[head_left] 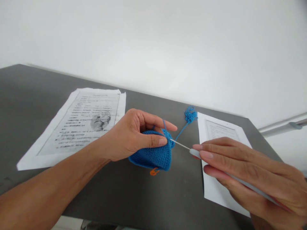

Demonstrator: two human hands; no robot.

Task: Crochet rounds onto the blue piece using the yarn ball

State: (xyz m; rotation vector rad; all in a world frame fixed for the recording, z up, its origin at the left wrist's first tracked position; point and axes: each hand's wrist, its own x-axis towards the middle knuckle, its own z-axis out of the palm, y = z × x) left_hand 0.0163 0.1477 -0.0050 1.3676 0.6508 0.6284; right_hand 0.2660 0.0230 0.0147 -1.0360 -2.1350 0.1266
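My left hand (141,132) pinches a blue crocheted piece (153,156) between thumb and fingers, above the dark table. Blue yarn loops over its outstretched index finger. An orange stitch marker (154,172) hangs from the lower edge of the piece. Closed around the grey handle of a crochet hook (182,145) is my right hand (240,163). The metal shaft points left, and its tip meets the blue stitches beside my left thumb; the very end is hidden there. From the work, a strand runs up to a loose tangle of blue yarn (190,115) on the table.
A printed sheet with a dark picture (72,127) lies on the left of the grey table (153,198). Another printed sheet (216,188) lies under my right hand. Behind the table rises a white wall (153,48); a metal rail (287,127) is at far right.
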